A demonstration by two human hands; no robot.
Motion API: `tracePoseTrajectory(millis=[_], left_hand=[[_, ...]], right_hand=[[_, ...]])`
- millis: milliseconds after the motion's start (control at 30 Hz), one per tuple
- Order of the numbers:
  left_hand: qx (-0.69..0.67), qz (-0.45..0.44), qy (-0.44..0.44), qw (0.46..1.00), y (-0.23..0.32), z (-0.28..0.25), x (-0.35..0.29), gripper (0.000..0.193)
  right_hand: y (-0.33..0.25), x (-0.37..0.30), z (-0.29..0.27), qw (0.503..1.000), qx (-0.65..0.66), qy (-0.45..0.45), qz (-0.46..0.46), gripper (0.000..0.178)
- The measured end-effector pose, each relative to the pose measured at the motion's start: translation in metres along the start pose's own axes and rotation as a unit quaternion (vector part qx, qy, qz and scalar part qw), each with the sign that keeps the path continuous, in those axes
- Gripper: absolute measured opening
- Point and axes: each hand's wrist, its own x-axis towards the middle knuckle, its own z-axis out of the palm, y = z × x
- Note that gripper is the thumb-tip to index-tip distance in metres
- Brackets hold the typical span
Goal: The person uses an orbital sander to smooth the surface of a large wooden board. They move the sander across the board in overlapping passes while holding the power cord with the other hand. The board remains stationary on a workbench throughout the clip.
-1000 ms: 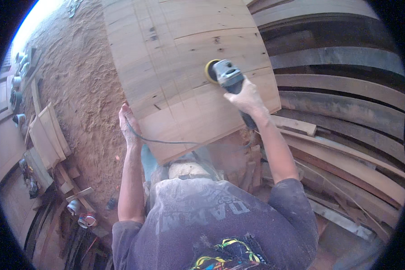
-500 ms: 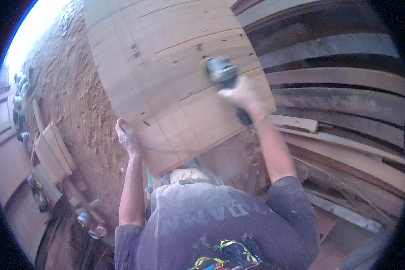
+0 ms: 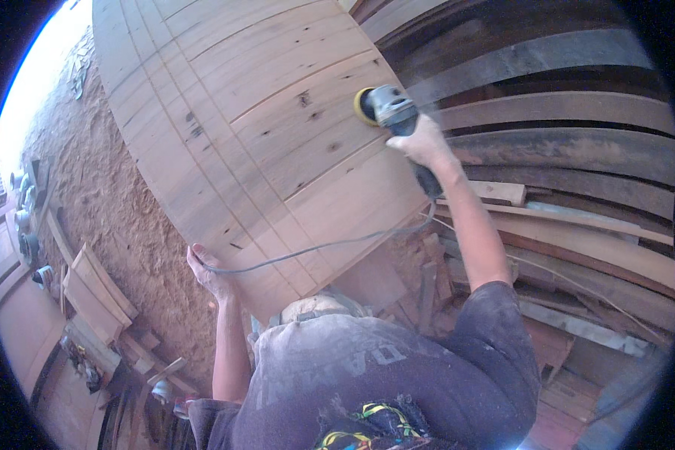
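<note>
Sawdust floor, stacked planks at rt. Your right hand fingers clench the sander, pad flat on the wood panel near its rt edge. Left hand grips panel's lower edge w/ the cord. Surface looks mostly smooth; how much is left, can't tell.
</note>
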Motion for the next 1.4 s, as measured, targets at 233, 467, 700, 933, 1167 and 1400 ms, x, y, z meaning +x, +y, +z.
tracePoseTrajectory(millis=[233, 467, 700, 933, 1167, 1400], left_hand=[[-0.063, 0.019, -0.001, 0.998, -0.042, -0.002, 0.02, 0.071], [-0.128, 0.018, -0.014, 0.992, -0.001, 0.001, 0.008, 0.074], [-0.056, -0.006, -0.008, 0.998, -0.023, 0.0, 0.004, 0.073], [-0.028, -0.03, -0.035, 0.999, -0.024, -0.005, -0.001, 0.072], [-0.045, -0.009, -0.012, 0.999, -0.029, 0.001, 0.014, 0.075], [-0.107, 0.011, -0.025, 0.994, -0.026, 0.003, 0.004, 0.076]], right_hand=[[-0.009, 0.035, 0.004, 0.995, 0.095, 0.018, -0.009, 0.051], [-0.194, -0.082, 0.117, 0.973, -0.021, -0.165, -0.16, 0.063], [-0.127, -0.026, 0.053, 0.995, -0.013, -0.048, -0.083, 0.067], [-0.01, 0.051, -0.02, 0.995, 0.091, 0.011, 0.042, 0.043], [-0.166, -0.011, 0.089, 0.986, 0.028, -0.023, -0.165, 0.052], [-0.258, -0.049, 0.129, 0.965, -0.076, -0.164, -0.19, 0.061]])
